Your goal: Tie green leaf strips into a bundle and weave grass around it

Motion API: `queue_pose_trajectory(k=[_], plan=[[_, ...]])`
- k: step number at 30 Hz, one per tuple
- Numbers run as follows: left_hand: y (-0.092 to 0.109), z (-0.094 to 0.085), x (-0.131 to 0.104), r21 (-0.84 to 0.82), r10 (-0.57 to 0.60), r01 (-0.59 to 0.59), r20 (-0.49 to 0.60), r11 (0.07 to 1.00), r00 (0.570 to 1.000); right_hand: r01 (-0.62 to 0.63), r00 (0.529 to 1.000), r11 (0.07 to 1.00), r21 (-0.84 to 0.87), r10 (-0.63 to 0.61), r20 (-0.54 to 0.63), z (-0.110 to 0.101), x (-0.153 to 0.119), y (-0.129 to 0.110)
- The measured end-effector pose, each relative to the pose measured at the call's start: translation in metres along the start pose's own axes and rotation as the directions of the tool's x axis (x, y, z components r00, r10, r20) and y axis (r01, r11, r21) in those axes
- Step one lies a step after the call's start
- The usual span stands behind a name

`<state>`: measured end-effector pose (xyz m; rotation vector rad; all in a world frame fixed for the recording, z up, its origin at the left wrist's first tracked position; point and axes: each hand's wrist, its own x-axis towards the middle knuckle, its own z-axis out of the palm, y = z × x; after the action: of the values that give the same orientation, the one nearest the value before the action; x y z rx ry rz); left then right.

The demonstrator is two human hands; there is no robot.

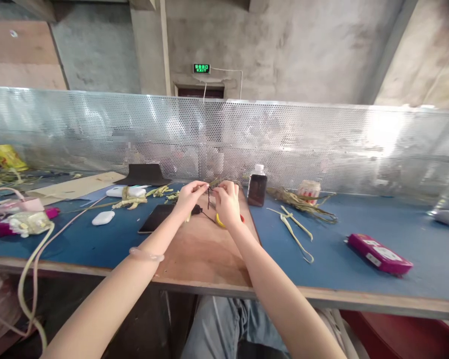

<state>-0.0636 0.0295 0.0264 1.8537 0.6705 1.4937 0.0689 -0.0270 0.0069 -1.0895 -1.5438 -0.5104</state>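
- A bare concrete room is being shown, with a green exit sign (201, 68) above a doorway and a perforated metal screen (284, 139) running along the back of a blue-covered surface (359, 259) that carries a brown wooden board (202, 254) at its middle.
- A thin black cord (208, 198) is being pinched between the fingertips of the left hand (189, 195) and the right hand (227, 199), just above the far end of the board; both hands are being kept closed on it, close together.
- The cord is being judged light, limp and easily slipped, so a fingertip pinch near the worked point is being considered the best hold; its tail is being trailed down toward the board.
- A yellow-and-red looped object (221, 222) is being largely hidden under the right hand, and what it is cannot be told.
- A dark flat tablet (156, 218) is lying just left of the board, and a brown bottle with a white cap (257, 187) is standing just right of it.
- Pale green dried leaf strips (295, 232) are lying on the blue cover, and a magenta flat packet (379, 254) is resting well to the right.
- Whether a knot is being made in the cord is too small to be made out.
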Motion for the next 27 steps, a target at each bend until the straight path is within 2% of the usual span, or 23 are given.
queue_pose_trajectory(k=[4,11,20,27], plan=[[-0.003,0.002,0.001,0.106,0.033,-0.035,0.017,0.994,0.999,0.132,0.989,0.971,-0.202,-0.113,0.100,-0.005,-0.001,0.003],[-0.001,0.002,-0.002,0.282,0.087,-0.119,0.124,0.952,0.988,0.289,0.944,0.914,-0.284,-0.222,0.244,-0.013,0.000,0.006],[-0.007,0.002,-0.004,0.440,0.123,-0.237,0.272,0.866,0.954,0.223,0.956,0.933,-0.281,-0.152,0.253,-0.019,0.005,0.019],[-0.007,0.000,-0.003,0.400,0.096,-0.246,0.359,0.883,0.928,0.156,0.954,0.969,-0.192,-0.097,0.284,-0.024,0.006,0.015]])
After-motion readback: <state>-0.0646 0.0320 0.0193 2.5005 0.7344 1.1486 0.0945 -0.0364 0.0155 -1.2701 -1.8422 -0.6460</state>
